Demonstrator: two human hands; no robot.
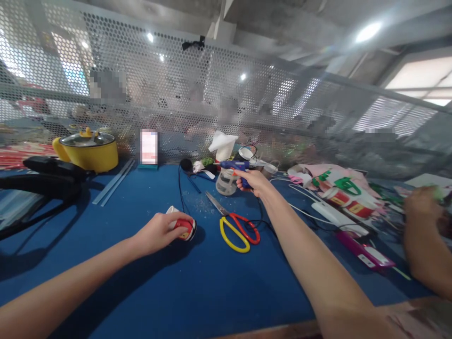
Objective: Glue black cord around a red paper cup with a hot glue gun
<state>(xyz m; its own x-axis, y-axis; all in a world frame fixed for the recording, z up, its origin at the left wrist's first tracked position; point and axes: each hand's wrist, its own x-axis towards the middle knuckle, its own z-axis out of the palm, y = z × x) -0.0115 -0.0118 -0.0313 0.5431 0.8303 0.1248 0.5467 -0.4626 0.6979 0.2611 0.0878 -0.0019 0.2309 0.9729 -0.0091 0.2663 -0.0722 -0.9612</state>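
My left hand [158,230] is closed around a small red-and-white paper cup [189,229], tilted on its side just over the blue table. Black yarn [180,186] runs from a dark ball [186,165] to the cup and circles its dark end. In my right hand [254,181] is a blue hot glue gun [235,165], its nozzle pointing left above a clear plastic container [226,183]. Between my forearms lie scissors [222,212] with one yellow and one red handle, blades partly apart.
A yellow pot [93,153], a lit phone [149,147] on a stand and clear sticks [115,181] lie left. At right are a white power strip [339,219], a purple device [365,252] and another person's arm [423,240]. A perforated metal screen [169,94] stands behind.
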